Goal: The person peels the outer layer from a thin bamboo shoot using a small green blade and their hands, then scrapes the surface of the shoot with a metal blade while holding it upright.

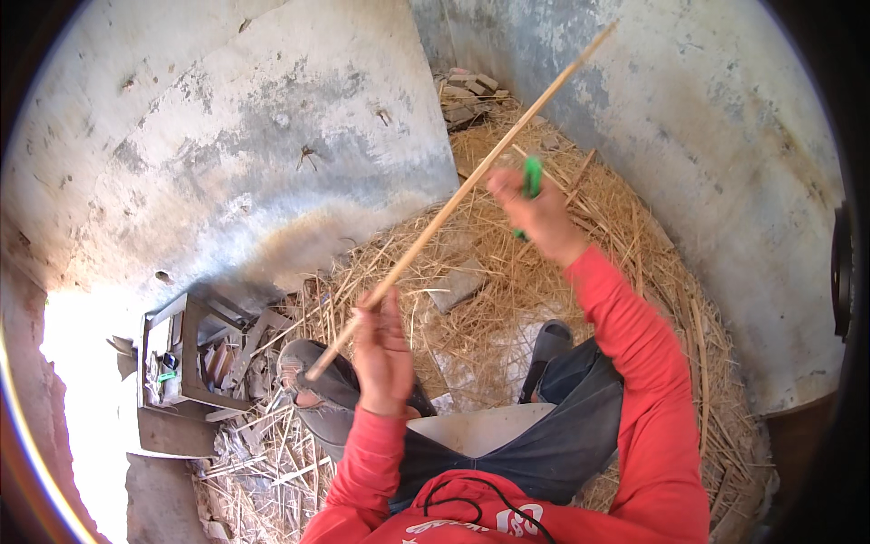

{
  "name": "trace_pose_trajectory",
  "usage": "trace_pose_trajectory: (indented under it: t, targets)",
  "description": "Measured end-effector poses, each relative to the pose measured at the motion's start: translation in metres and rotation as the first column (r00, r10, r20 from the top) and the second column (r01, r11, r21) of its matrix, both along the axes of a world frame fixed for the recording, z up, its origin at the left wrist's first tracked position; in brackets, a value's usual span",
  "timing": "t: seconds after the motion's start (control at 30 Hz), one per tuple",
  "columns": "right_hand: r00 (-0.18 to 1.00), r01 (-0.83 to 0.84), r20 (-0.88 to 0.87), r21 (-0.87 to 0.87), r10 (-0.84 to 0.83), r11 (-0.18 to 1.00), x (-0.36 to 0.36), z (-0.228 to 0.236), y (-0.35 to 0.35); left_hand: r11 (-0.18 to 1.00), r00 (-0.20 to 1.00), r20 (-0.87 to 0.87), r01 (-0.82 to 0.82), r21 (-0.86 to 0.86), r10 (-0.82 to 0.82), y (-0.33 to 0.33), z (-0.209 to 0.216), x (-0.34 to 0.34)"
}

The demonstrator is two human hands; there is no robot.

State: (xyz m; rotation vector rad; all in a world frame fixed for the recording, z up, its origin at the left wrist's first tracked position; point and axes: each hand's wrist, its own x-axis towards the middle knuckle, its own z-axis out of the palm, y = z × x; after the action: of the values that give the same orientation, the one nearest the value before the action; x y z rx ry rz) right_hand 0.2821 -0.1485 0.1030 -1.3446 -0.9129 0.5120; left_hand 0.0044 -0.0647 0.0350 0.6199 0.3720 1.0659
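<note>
A long, pale strip of wood or bamboo (444,214) slants across the view, from near my left knee up to the far right. Its lower part rests in my left hand (382,358), where thumb and fingers pinch it. My right hand (542,218) is closed around a green tool (532,177), slightly blurred; it looks like a cutter knife, but its blade does not show. The fingertips of that hand are close beside the strip's middle, and I cannot tell whether they touch it.
I sit with legs bent over a floor strewn with straw-like shavings (489,263). A small wooden stool frame (186,354) holding scraps and another green item (167,375) stands at left. Broken bricks (467,95) lie in the far corner. Worn plaster walls (299,109) enclose the space.
</note>
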Motion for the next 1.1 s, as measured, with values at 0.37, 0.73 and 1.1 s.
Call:
trace_pose_trajectory:
  t: [0.37, 0.73, 1.1]
  targets:
    - [0.777, 0.017, 0.618, -0.217, 0.123, 0.976, -0.007, -0.032, 0.014, 0.801, 0.834, -0.552, 0.318, 0.507, 0.018, -0.040, 0.049, 0.004]
    - [0.443, 0.046, 0.856, -0.319, 0.267, 0.947, 0.006, -0.013, 0.005, 0.299, 0.493, -0.816, 0.763, 0.573, 0.302, 0.028, 0.061, -0.052]
    - [0.610, 0.273, 0.774, -0.408, 0.171, 0.871, -0.053, -0.054, 0.024, 0.835, 0.616, -0.620, 0.536, -0.124, -0.487, 0.031, -0.015, -0.011]
